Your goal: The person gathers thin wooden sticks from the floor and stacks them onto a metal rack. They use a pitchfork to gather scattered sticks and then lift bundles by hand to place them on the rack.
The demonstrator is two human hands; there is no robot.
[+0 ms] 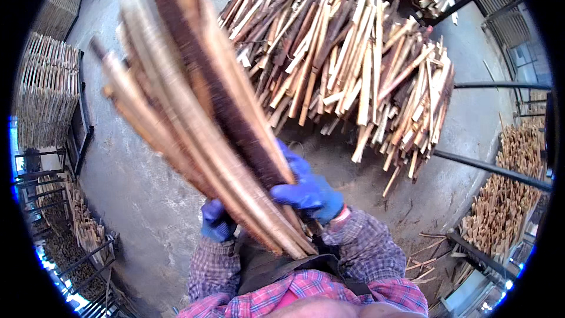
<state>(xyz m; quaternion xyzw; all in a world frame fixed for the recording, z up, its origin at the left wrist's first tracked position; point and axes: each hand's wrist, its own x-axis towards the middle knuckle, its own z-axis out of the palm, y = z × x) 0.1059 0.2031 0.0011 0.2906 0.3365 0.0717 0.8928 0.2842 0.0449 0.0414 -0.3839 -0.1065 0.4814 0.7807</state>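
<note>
The right hand (309,191), in a blue glove, has its fingers curled shut over the near end of a bundle of long wooden slats (200,118). The left hand (216,221), also blue-gloved, grips the same bundle from underneath, fingers closed around it. The slats fan up and leftward from the hands, blurred. Beyond the bundle, to its right, a large pile of cut wood strips (347,59) lies on the concrete floor (135,182); left of the bundle stand stacked woven panels (44,91)

Two gloved hands, left hand (216,221) and right hand (309,191). One held bundle of wooden sticks (200,112). One large stick pile (347,53) on the floor (135,188); sticks too many to count.
</note>
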